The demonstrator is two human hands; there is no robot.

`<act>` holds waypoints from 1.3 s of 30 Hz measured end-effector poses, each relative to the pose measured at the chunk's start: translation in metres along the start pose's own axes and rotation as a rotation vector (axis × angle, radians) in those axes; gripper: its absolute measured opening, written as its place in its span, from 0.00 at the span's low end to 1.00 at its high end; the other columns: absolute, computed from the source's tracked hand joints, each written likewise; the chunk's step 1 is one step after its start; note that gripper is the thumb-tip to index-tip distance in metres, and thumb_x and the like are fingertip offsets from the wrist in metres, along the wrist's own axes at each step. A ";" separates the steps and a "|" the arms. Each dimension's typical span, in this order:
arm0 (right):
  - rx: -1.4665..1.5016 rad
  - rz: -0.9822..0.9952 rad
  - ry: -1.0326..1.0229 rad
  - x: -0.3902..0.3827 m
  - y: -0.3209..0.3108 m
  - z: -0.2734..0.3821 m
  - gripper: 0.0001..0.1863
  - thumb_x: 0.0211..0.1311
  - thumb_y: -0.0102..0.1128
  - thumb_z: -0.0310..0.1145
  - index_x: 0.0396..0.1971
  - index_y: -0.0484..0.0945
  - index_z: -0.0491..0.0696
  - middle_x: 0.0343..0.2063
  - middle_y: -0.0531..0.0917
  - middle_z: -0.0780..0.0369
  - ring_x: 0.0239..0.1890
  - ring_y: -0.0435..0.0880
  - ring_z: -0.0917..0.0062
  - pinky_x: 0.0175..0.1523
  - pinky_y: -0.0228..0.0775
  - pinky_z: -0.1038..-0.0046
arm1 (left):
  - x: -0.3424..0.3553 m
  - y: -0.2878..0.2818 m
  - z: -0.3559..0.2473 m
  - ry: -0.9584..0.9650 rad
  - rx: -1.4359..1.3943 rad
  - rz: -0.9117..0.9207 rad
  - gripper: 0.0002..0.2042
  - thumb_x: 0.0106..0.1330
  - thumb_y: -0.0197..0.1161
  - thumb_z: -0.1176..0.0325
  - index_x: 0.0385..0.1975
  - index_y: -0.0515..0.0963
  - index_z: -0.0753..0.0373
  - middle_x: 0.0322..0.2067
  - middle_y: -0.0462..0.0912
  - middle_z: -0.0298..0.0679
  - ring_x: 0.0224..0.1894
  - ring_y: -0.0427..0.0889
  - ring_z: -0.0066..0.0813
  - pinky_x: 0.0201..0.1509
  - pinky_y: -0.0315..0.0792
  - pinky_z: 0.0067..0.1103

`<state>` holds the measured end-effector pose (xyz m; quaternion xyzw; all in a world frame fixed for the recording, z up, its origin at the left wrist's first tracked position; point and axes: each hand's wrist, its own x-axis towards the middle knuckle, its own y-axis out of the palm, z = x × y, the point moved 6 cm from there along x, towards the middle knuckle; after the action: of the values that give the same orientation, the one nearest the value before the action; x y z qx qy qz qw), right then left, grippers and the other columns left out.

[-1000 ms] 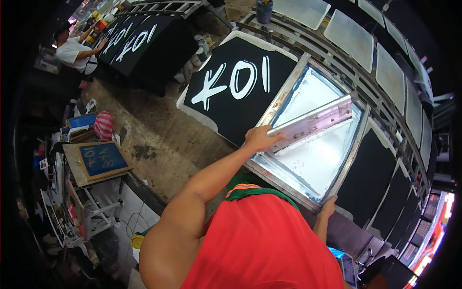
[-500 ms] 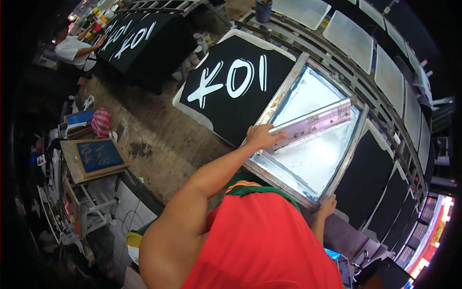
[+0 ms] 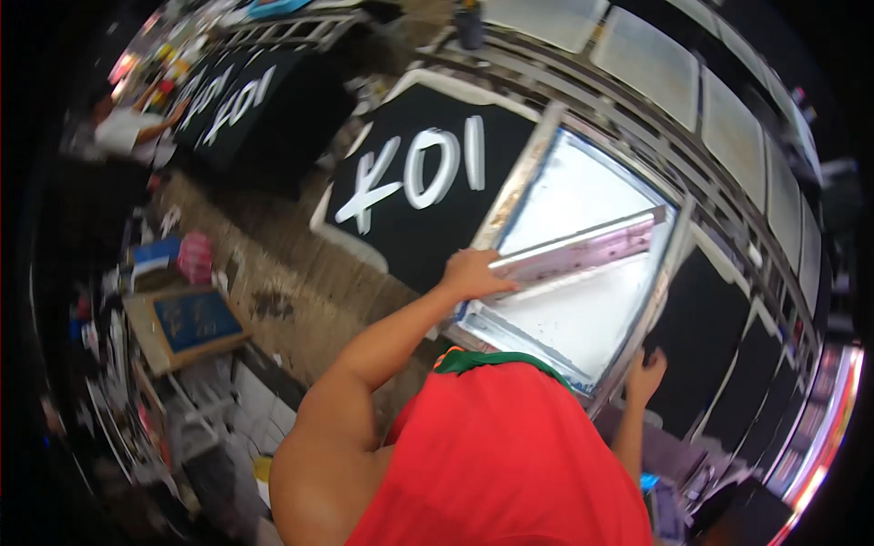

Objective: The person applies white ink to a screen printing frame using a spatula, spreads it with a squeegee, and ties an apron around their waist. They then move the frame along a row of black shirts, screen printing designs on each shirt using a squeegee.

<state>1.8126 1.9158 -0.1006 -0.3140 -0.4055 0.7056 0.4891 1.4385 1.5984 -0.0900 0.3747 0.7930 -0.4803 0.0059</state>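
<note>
- Head view, general: the picture is blurred by motion, and the scene sits slightly further left than a half second ago.
- Left hand (image 3: 474, 275): closed around the near-left end of the squeegee (image 3: 583, 248), at the left rail of the frame (image 3: 516, 202). Grip matches the earlier pictures.
- Squeegee: lies diagonally over the white-coated screen (image 3: 569, 326), its far end close to the frame's right corner. Its placement within the frame appears unchanged.
- Right hand (image 3: 645, 375): moderately wide, fingers bent and parted. It was at the frame's lower right corner in both earlier pictures; it is now off the frame, just beside it, over the edge of the right black cloth (image 3: 699, 332). Whether it touches the cloth cannot be told.
- Frame: between the right cloth and the left black cloth (image 3: 428, 244); the left cloth bears white lettering, as before.
- Co-worker (image 3: 123, 132): at upper left, beside further lettered cloths (image 3: 273, 127), arms reaching toward them, as earlier. Hand detail is too blurred to tell.
- Blue board (image 3: 202, 325): at lower left, near a striped bag (image 3: 195, 257); both stay put.
</note>
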 end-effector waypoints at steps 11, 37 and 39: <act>-0.437 0.539 -0.616 0.163 0.013 0.189 0.33 0.49 0.69 0.31 0.60 0.76 0.48 0.59 0.79 0.50 0.65 0.75 0.55 0.68 0.67 0.56 | 0.140 -0.057 -0.125 0.829 0.476 -0.193 0.19 0.47 0.75 0.71 0.42 0.81 0.53 0.39 0.85 0.32 0.46 0.84 0.35 0.74 0.60 0.49; -0.324 0.680 -0.458 0.001 0.021 0.073 0.21 0.39 0.68 0.28 0.41 0.86 0.50 0.44 0.86 0.58 0.52 0.81 0.60 0.64 0.63 0.54 | 0.017 0.016 -0.048 0.449 0.609 0.329 0.19 0.48 0.68 0.71 0.44 0.85 0.54 0.43 0.87 0.37 0.54 0.81 0.38 0.78 0.46 0.58; -0.366 0.508 -0.535 0.082 0.028 0.103 0.23 0.44 0.66 0.29 0.46 0.87 0.50 0.46 0.87 0.58 0.52 0.84 0.62 0.67 0.60 0.53 | 0.098 -0.001 -0.082 0.528 0.667 0.138 0.19 0.49 0.68 0.72 0.45 0.85 0.52 0.44 0.86 0.39 0.54 0.82 0.41 0.78 0.47 0.57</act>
<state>1.6873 1.9603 -0.0801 -0.2914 -0.5468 0.7768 0.1129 1.3964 1.7185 -0.0812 0.5182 0.5417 -0.5966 -0.2866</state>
